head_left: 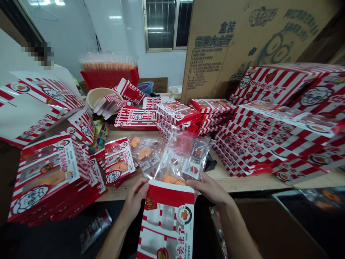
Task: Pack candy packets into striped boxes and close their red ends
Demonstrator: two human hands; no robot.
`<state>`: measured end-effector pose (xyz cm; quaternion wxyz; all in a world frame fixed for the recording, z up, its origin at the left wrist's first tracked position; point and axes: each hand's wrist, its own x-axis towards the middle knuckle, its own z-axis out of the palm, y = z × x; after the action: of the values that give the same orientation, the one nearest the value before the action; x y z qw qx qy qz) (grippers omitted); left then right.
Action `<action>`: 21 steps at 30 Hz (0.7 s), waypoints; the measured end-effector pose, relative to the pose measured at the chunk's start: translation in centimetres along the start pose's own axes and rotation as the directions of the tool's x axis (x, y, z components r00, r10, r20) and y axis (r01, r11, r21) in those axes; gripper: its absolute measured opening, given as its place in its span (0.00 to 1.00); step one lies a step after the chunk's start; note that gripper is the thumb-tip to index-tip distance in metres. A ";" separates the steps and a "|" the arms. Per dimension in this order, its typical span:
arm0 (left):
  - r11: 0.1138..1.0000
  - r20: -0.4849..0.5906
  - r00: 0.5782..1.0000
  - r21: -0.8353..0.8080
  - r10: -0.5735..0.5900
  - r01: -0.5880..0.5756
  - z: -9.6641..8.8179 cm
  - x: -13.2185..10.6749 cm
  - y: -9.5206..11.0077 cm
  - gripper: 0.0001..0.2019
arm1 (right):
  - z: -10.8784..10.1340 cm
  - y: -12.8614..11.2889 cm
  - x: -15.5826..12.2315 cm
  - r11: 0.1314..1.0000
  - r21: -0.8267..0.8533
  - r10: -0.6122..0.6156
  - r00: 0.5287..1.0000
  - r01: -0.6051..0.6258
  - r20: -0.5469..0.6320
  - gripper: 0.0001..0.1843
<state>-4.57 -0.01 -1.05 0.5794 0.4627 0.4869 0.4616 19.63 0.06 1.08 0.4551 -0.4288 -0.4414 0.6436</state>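
A red-and-white striped carton (167, 201) with cut-out windows is upright in front of me, its top end open. A clear plastic bag (185, 149) stands partly inside that opening, holding orange pieces and small printed sachets; its lower part is hidden by the carton. My left hand (134, 198) is closed on the carton's upper left corner, thumb at the edge. At the upper right corner, my right hand (211, 189) pinches the bag's side, its thumb near the carton's rim. The fingers behind the bag are hidden.
Another filled clear bag (145, 149) lies on the wooden table (229, 181). Stacked striped cartons (48, 176) stand at left, with a tall pile (277, 140) at right. Farther back are a cream bowl (94, 95) and a large cardboard box (215, 72).
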 end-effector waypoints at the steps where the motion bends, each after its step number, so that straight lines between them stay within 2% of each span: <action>1: 0.999 0.051 0.999 0.038 0.001 -0.003 -0.3 0.2 0.3 0.11 | 0.1 -0.2 0.0 1.000 0.006 -0.001 1.000 0.000 0.031 0.20; 3: 0.994 0.157 0.987 0.107 -0.025 0.008 -0.9 0.7 1.0 0.12 | 0.3 -0.5 0.4 0.999 0.027 -0.033 0.999 0.033 0.016 0.23; 5: 0.987 0.242 0.969 0.157 -0.058 0.020 -1.1 1.1 1.8 0.12 | 0.4 -1.1 1.2 0.990 0.075 -0.108 0.988 0.117 -0.112 0.28; 7: 0.984 0.290 0.954 0.178 -0.071 0.019 -0.9 1.3 2.6 0.11 | 0.4 -1.9 2.3 0.959 0.113 -0.220 0.932 0.261 -0.289 0.35; 9: 0.982 0.318 0.946 0.188 -0.068 0.008 -0.5 1.3 3.1 0.11 | 0.3 -3.1 3.3 0.904 0.087 -0.349 0.842 0.418 -0.411 0.41; 10: 0.982 0.325 0.944 0.191 -0.062 -0.001 -0.4 1.2 3.2 0.11 | 0.3 -3.7 3.7 0.882 0.047 -0.406 0.805 0.470 -0.433 0.42; 12: 0.984 0.325 0.944 0.177 -0.050 -0.009 0.0 0.9 3.0 0.10 | 0.1 -4.8 4.0 0.866 -0.069 -0.477 0.775 0.496 -0.416 0.35; 14: 0.992 0.296 0.954 0.128 -0.042 0.004 0.1 0.4 2.2 0.10 | -0.2 -5.5 3.9 0.869 -0.186 -0.495 0.786 0.459 -0.371 0.22; 16: 0.998 0.228 0.973 0.053 -0.039 0.028 0.2 -0.2 1.1 0.11 | -0.6 -5.6 3.6 0.863 -0.263 -0.502 0.792 0.432 -0.347 0.14; 18: 1.000 0.114 0.993 -0.018 -0.017 0.020 0.3 -0.8 -0.1 0.12 | -1.0 -5.3 3.2 0.867 -0.280 -0.489 0.812 0.413 -0.317 0.13; 21: 0.995 -0.059 0.997 -0.079 0.057 -0.061 0.5 -1.1 -1.2 0.21 | -0.9 -4.0 2.5 0.887 -0.319 -0.399 0.901 0.334 -0.167 0.13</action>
<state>-4.09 -1.34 -2.01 0.5697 0.4398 0.4702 0.5109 20.79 3.46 4.28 0.5508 -0.4686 -0.5468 0.4221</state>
